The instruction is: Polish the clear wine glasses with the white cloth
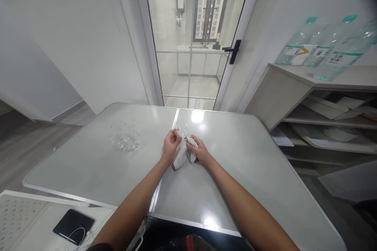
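My right hand is closed around a bunched off-white cloth piece, which looks like a sock or a pair of socks. Part of the cloth hangs down toward the tabletop, left of the fingers. Just left of the cloth's upper end is my left hand, its fingers curled in as in a pinch. Whatever lies between those fingertips is too small to make out. Beyond the hands, some thin clear plastic shows faintly. A loose heap of clear plastic bits lies on the table to the left.
The grey folding table has a seam down its middle. At lower left, a black tablet-like device with a white cable lies on a white surface. Large clear bottles stand on the shelf unit at right. Ahead is a glass door.
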Demonstrator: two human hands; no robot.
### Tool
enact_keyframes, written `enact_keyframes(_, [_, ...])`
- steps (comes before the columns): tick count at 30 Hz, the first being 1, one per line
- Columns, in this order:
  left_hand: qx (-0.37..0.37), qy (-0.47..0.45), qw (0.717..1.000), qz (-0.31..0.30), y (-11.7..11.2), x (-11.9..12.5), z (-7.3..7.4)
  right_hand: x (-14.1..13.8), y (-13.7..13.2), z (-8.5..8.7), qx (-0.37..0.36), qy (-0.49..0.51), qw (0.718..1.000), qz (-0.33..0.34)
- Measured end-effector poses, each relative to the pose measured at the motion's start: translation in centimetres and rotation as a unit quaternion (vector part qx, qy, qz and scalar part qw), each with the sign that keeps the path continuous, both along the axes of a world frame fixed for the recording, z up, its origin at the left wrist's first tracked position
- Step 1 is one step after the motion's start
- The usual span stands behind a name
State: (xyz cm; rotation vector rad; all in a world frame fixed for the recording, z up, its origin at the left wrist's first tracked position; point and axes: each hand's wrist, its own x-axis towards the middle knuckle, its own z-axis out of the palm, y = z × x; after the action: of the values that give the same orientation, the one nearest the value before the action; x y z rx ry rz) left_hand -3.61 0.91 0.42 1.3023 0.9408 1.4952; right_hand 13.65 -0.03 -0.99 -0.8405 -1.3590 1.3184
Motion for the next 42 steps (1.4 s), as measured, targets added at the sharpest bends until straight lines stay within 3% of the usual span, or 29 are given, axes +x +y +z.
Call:
enact_keyframes(3, [-0.011,0.012,0.999,-0.038,0.1,0.2,-0.4,-0.3,-0.1,-0.1,0.015,-0.008,1.000,0.011])
enact_keyframes(6, [-0.025,-0.042,0.995,-0.090,-0.1,0.1,-0.1,-0.5,-0.2,-0.4,-0.016,0.023,1.000,0.012])
enact_keyframes(9, [-0.031,-0.108,0.990,-0.085,-0.2,0.0,0.4,-0.5,0.2,-0.8,-0.093,0.145,0.982,-0.071])
enact_keyframes(11, [-0.013,-0.130,0.990,-0.048,0.0,-0.1,0.6,-0.1,0.9,-1.0,-0.118,0.240,0.949,-0.168])
enact_keyframes(14, [0.024,-0.035,0.999,-0.003,0.2,-0.7,0.4,0.7,1.6,-0.8,-0.093,0.310,0.902,-0.286])
enact_keyframes(16, [0.068,0.115,0.990,0.034,0.3,-1.1,0.0,1.0,1.5,-0.4,-0.057,0.287,0.906,-0.305])
enact_keyframes(20, [0.188,0.353,0.908,0.127,0.4,-1.5,-0.9,0.7,0.0,0.4,0.010,0.152,0.966,-0.212])
enact_keyframes(23, [0.246,0.422,0.857,0.165,0.6,-1.8,-1.2,0.6,-0.8,0.6,0.046,0.082,0.986,-0.136])
enact_keyframes(25, [0.276,0.438,0.838,0.173,0.7,-2.0,-1.2,0.8,-0.9,0.6,0.087,0.039,0.990,-0.105])
enact_keyframes(28, [0.280,0.420,0.848,0.159,0.7,-2.2,-0.9,1.8,-0.6,0.8,0.139,-0.016,0.988,-0.062])
enact_keyframes(34, [0.206,0.311,0.928,0.016,-0.2,-2.2,0.6,4.5,-0.7,3.0,0.110,-0.124,0.980,0.108])
enact_keyframes(38, [0.172,0.239,0.956,-0.001,-0.9,-1.8,1.0,5.2,-1.6,4.1,0.114,-0.154,0.977,0.091])
enact_keyframes(42, [0.173,0.306,0.936,-0.024,-1.3,-1.1,1.0,5.4,-2.2,3.5,0.145,-0.196,0.969,0.041])
